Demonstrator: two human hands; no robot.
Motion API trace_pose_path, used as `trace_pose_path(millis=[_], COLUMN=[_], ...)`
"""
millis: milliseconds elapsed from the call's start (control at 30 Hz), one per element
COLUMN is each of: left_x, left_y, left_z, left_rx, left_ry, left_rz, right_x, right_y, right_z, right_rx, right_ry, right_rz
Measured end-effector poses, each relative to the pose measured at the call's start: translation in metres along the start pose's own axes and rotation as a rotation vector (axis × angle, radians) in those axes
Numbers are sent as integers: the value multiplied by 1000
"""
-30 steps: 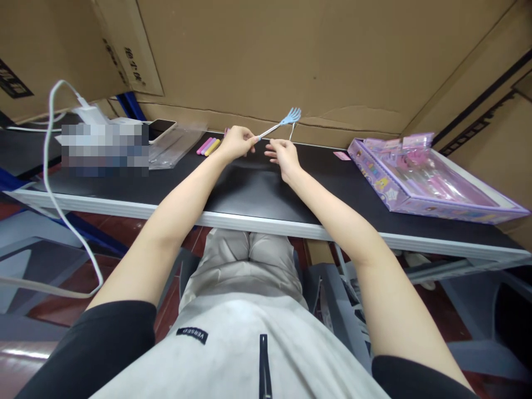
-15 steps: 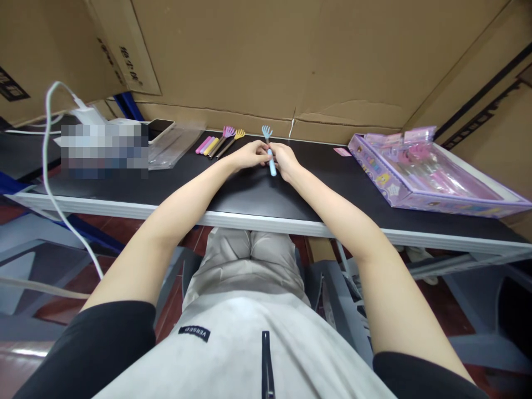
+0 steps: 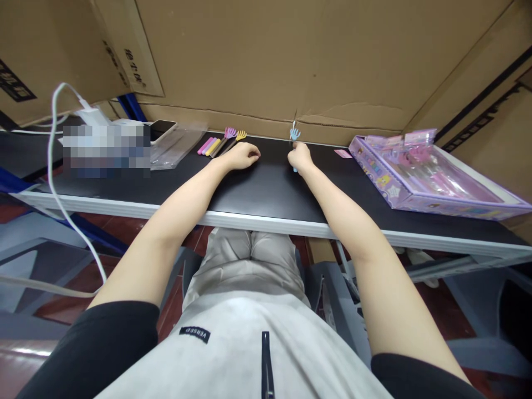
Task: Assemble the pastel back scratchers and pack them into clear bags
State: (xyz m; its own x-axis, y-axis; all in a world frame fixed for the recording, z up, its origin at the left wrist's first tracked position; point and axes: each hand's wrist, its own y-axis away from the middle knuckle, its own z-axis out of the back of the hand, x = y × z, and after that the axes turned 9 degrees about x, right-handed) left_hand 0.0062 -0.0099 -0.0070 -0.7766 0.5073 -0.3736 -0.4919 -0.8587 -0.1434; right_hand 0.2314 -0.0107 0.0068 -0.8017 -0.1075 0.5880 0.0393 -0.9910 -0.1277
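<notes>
My right hand (image 3: 301, 157) is closed around a small blue back scratcher (image 3: 295, 134). Its claw head points away from me above the fist, and the tip of its blue handle shows below. My left hand (image 3: 243, 155) hovers over or rests on the black tabletop, fingers loosely curled, thumb apart from them, with nothing visible in it. Just beyond its wrist lie a purple back scratcher (image 3: 230, 133) and a yellow back scratcher (image 3: 240, 134), their shafts partly hidden by the hand. Several pink, lilac and yellow handles (image 3: 209, 146) lie beside them.
At the right stands a purple display box (image 3: 390, 188) holding wrapped pink pieces. A small pink card (image 3: 343, 153) lies near it. To the left are a clear plastic bag (image 3: 174, 147), a phone (image 3: 163, 131) and a white cable (image 3: 52, 160). Cardboard (image 3: 266, 66) walls the back.
My hands have come apart. My right hand has moved right with the blue back scratcher, and my left hand has let go of it and drawn slightly left.
</notes>
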Motion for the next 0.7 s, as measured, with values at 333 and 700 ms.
trace_pose_path(millis=[333, 700], left_x=[6, 4], left_y=[6, 7], left_z=[8, 9], left_rx=[-10, 2], left_ry=[22, -13], left_rz=[85, 93], right_x=[1, -6], right_y=[13, 6], right_z=[21, 20], right_rx=[147, 279], right_ry=[399, 515], right_rz=[-147, -169])
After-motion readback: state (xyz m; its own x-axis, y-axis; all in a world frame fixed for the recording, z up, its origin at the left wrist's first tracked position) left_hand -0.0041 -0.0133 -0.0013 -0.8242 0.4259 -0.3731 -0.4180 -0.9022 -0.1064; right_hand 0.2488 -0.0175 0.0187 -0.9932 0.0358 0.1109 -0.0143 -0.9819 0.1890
